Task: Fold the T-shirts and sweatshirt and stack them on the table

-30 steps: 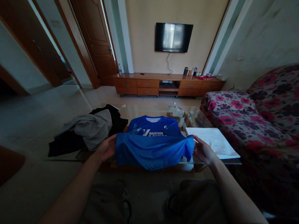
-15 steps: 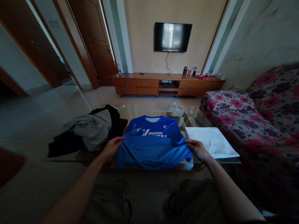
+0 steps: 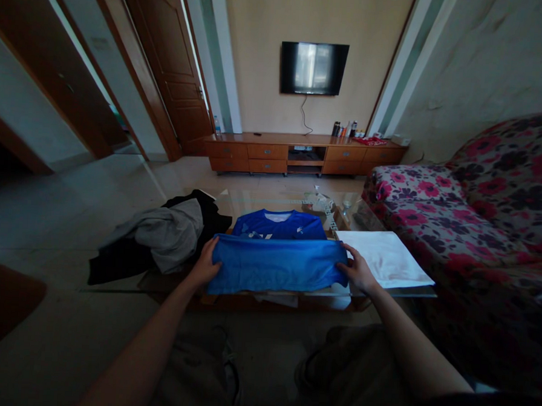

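Note:
A blue T-shirt [image 3: 277, 264] lies on the glass table in front of me, collar toward the far side. Its lighter lower part is folded up over the chest and covers most of the white print. My left hand [image 3: 207, 265] grips the left end of the folded part between thumb and fingers. At the right end, my right hand [image 3: 357, 269] pinches the cloth in the same way. The folded part is stretched fairly straight between both hands.
On the glass table [image 3: 235, 196], a heap of grey and black clothes [image 3: 174, 228] lies left and a folded white cloth [image 3: 386, 257] right. A small glass [image 3: 346, 206] stands toward the back. A flowered sofa [image 3: 470, 219] is at the right; a wooden cabinet [image 3: 267, 157] stands beyond.
Both hands have brought the shirt's lower part further up over the chest, hiding the lettering. The near edge has drawn back from the table's front, and the fold looks straighter.

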`<state>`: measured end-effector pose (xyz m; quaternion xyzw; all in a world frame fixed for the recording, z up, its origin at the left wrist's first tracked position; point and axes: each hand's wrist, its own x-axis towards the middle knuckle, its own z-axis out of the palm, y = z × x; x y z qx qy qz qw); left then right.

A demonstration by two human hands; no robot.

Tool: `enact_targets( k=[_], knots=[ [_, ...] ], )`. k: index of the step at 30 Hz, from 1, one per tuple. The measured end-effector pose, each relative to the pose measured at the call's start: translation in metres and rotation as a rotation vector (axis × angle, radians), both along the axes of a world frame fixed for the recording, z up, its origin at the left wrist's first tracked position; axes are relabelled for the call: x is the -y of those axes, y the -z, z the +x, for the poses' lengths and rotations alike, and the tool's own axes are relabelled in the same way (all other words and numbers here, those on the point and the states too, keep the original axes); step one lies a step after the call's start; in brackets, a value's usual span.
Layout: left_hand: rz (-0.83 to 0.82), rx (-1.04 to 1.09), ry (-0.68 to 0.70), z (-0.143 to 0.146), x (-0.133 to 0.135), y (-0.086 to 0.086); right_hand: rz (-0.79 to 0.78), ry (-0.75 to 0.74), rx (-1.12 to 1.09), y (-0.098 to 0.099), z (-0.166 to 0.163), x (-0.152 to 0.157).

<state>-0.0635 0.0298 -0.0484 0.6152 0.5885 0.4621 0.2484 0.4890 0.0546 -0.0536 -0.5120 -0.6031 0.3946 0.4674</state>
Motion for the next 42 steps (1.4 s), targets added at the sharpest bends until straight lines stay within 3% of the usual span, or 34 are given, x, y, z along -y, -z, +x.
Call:
enact_targets(
  k=[4,6,10,13,17,22,28,35,38,42],
  knots=[
    [-0.196,0.244,0.053,-0.001,0.007,-0.011,-0.127,-0.018,-0.042,-0.004,0.006,0.004],
    [-0.277,0.259,0.062,-0.005,0.009,-0.012,-0.129,0.013,-0.011,-0.005,0.01,0.004],
    [-0.287,0.162,0.055,-0.016,0.01,-0.011,-0.136,0.015,0.005,-0.005,0.014,0.006],
    [-0.308,0.288,0.024,-0.018,0.011,-0.01,-0.164,-0.045,-0.01,-0.007,0.015,0.011],
    [-0.397,0.423,0.126,-0.014,0.016,-0.016,-0.185,-0.056,0.032,-0.017,0.014,0.019],
    [-0.454,0.432,0.291,-0.009,0.026,-0.028,-0.311,-0.166,-0.034,-0.033,0.011,0.031],
    [-0.567,0.4,0.279,-0.013,0.032,-0.029,-0.326,-0.206,-0.114,-0.043,0.004,0.032],
    [-0.422,0.806,0.273,0.003,0.032,-0.055,-0.403,-0.09,-0.442,-0.055,0.004,0.025],
    [-0.343,0.774,0.257,0.006,0.03,-0.056,-0.377,-0.09,-0.485,-0.053,0.006,0.025],
    [-0.211,0.587,0.081,0.001,0.02,-0.037,-0.279,-0.017,-0.443,-0.046,0.008,0.021]
  ],
)
